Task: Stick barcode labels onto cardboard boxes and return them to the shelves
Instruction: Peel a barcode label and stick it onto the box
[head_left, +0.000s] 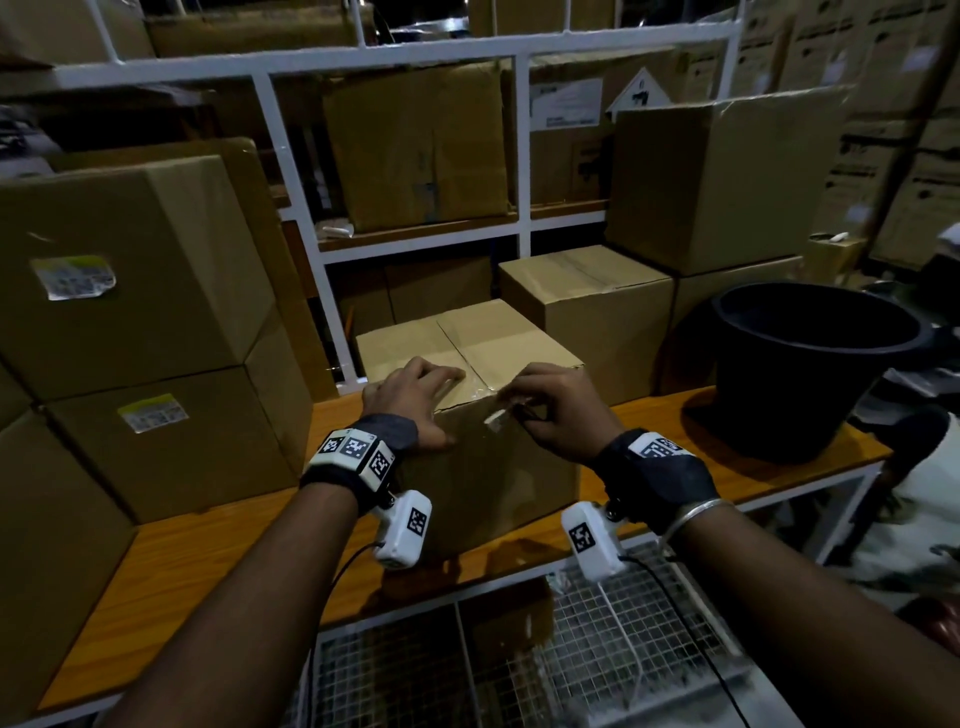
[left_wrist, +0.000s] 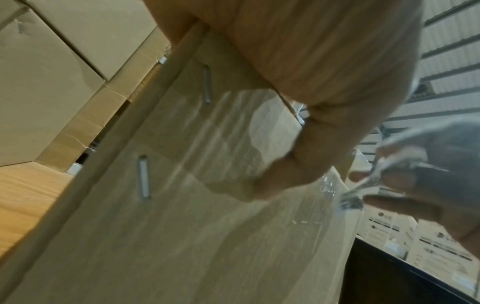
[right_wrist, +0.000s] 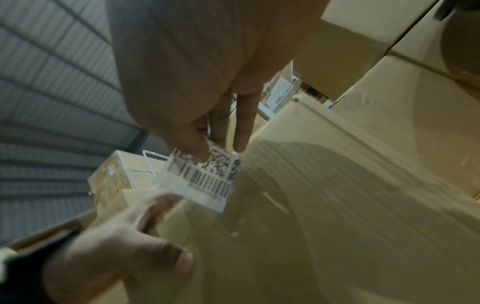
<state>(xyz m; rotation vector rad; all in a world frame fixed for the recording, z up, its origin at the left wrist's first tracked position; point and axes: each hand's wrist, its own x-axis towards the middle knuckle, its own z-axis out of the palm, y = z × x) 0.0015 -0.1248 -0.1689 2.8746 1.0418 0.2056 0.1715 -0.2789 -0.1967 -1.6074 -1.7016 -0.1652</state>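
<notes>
A plain cardboard box (head_left: 488, 478) stands on the wooden shelf board (head_left: 208, 561), with clear tape over its top seam. My left hand (head_left: 426, 400) rests on its near top edge, fingers laid on the top and thumb (left_wrist: 283, 176) flat on the front face. My right hand (head_left: 519, 410) pinches a white barcode label (head_left: 496, 418) between thumb and fingers, just at the upper front edge of the box. In the right wrist view the barcode label (right_wrist: 205, 176) shows its printed side, one end touching the box (right_wrist: 337, 205). Two staples show on the box (left_wrist: 182, 236) in the left wrist view.
Labelled cardboard boxes (head_left: 130, 270) are stacked at the left. More boxes (head_left: 592, 306) stand behind and on the white shelf frame (head_left: 291, 171). A black bucket (head_left: 810, 364) sits on the board to the right. A wire mesh rack (head_left: 597, 649) lies below the front edge.
</notes>
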